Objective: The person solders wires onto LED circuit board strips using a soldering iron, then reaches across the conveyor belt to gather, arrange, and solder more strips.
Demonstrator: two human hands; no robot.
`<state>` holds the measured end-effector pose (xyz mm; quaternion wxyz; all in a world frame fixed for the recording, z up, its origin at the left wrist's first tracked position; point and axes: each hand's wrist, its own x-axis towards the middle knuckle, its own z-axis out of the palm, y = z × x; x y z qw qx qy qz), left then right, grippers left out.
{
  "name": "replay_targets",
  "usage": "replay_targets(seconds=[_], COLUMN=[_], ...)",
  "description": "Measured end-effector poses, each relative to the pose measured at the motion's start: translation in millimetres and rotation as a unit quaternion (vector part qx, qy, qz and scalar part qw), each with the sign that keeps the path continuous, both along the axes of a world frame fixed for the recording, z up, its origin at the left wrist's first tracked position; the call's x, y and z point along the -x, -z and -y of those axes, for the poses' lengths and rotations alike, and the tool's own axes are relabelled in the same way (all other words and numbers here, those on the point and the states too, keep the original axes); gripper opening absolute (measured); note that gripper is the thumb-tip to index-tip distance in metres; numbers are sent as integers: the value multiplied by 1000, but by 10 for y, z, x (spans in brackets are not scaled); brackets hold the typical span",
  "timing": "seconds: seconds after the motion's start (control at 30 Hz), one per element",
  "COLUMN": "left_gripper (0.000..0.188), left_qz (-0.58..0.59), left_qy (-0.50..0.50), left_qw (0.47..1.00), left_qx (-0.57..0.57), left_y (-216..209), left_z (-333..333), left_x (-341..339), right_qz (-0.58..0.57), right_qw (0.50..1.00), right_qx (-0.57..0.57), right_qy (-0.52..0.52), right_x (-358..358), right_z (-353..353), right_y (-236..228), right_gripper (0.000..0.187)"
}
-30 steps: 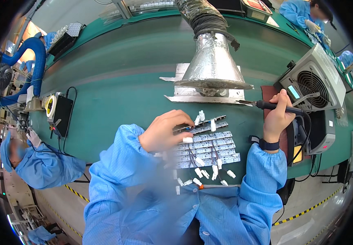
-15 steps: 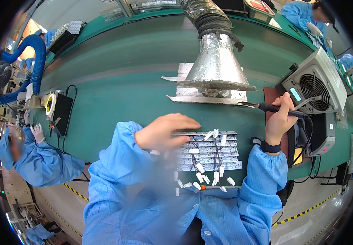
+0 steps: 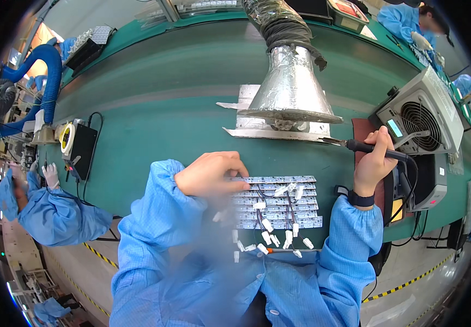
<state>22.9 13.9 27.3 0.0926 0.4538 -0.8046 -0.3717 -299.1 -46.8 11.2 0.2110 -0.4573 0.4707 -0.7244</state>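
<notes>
My right hand (image 3: 373, 168) grips a black-handled soldering iron (image 3: 363, 146), its tip pointing left beside the fume hood's base. The fingers of my left hand (image 3: 213, 171) are bent and closed at the left end of the farthest LED strip board (image 3: 279, 179). Several such narrow boards (image 3: 301, 207) lie side by side in front of me, with dark wires and white connectors (image 3: 267, 224) on them. More connectors hang toward the near table edge. A blurred grey smear hides the boards' left ends and part of my left sleeve.
A foil-covered fume hood (image 3: 290, 90) stands over a white plate (image 3: 232, 132) beyond the boards. At right are a fan unit (image 3: 423, 117) and a grey soldering station (image 3: 430, 182). A black box (image 3: 84, 147) stands at left. Co-workers in blue sit at left (image 3: 64, 212) and far right (image 3: 399, 22).
My left hand's fingers, stretched out over the boards before, have bent and closed at the end of the farthest board. Connectors near that board shifted slightly. My right hand stays nearly still.
</notes>
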Motion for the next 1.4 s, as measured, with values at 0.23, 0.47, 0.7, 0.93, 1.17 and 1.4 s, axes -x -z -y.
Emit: replay_targets(seconds=[0.23, 0.47, 0.7, 0.93, 1.17, 1.4], left_gripper=[14, 30, 36, 35, 34, 34], left_qz=[-189, -247, -254, -238, -230, -235], left_qy=[-88, -164, -122, -112, -113, -121], left_qw=[968, 952, 959, 963, 963, 962], left_qx=[-136, -71, -33, 53, 88, 71], left_y=[90, 259, 273, 318, 333, 335], left_z=[70, 21, -3, -45, -53, -63], left_x=[-17, 119, 189, 200, 203, 200], right_qz=[14, 23, -63, -170, -219, -240], right_qw=[1000, 999, 981, 931, 919, 914], right_qx=[9, 32, 180, 274, 255, 241], right_qy=[8, 22, -31, -172, -206, -223], right_x=[-6, -6, -352, -768, -879, -906], right_z=[-14, -19, -309, -537, -556, -554], right_y=[-25, -49, -102, -141, -98, -81], right_gripper=[39, 36, 35, 36, 32, 33])
